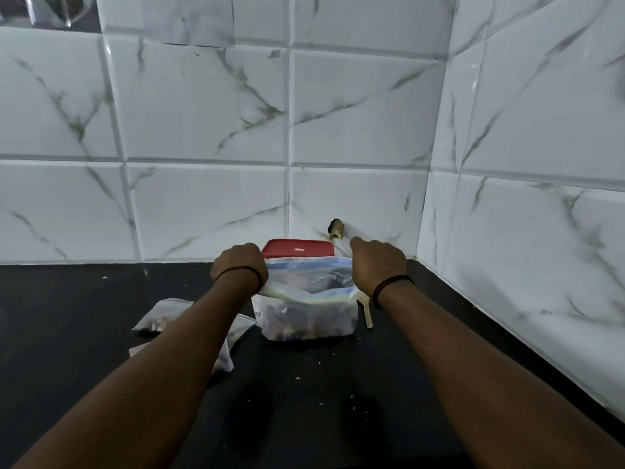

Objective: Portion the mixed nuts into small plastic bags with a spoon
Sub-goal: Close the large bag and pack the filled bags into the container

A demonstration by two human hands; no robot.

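A large clear zip bag (306, 314) holding dark mixed nuts stands upright on the black counter (304, 401). My left hand (240, 264) grips the bag's top left edge. At the top right edge my right hand (378, 262) grips the bag too, and the mouth is stretched between the two hands. A pale spoon (366, 311) lies on the counter just right of the bag, partly hidden behind it and my right wrist. Small filled plastic bags (162, 316) lie to the left, partly under my left forearm.
A container with a red lid (297, 248) stands behind the big bag against the marble-tiled wall (203, 130). The tiled side wall (524, 231) closes the corner on the right. Crumbs are scattered on the counter in front.
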